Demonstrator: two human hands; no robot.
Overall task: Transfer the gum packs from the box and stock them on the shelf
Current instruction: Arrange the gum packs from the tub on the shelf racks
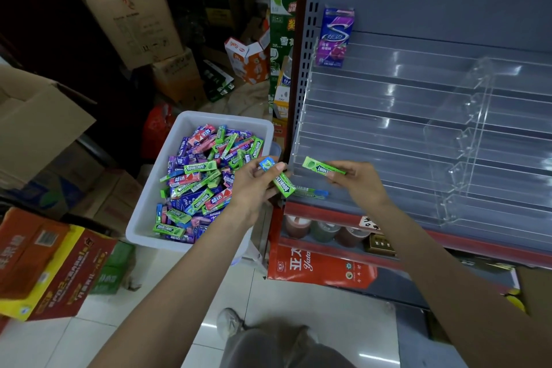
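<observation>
- My right hand (355, 185) pinches one green Doublemint stick pack (322, 169) by its near end, thumb above and fingers below; the rest of the pack pokes out leftward, right at the front lip of the clear acrylic tiered rack (388, 116).
- My left hand (257, 185) is curled round a small bunch of packs: a second Doublemint pack (283, 183) slants down out of the fingers, and a blue-ended pack (266, 163) peeks out above the thumb. How many more are in the palm I cannot tell.
- Another green pack with a blue end (310, 192) lies flat on the lowest ledge of the rack, between my two hands.
- The bulk of the stock sits in the white plastic tub (149, 203) to my left: green, purple, pink and blue packs heaped loosely, none aligned.
- One purple Stride-style pack (336, 38) stands upright at the top left corner of the rack; the other tiers I can see hold nothing.
- Handling, as I judge it: these packs look light, slim and fairly stiff, with glossy wrappers that could slide against each other, so the bunch in my left hand is the likeliest thing to spill.
- I would take each pack across its narrow width near one end, as the right hand does now, leaving the free end to lead into the channel.
- A firm squeeze seems unnecessary; a thin pack could bend at mid-length.
</observation>
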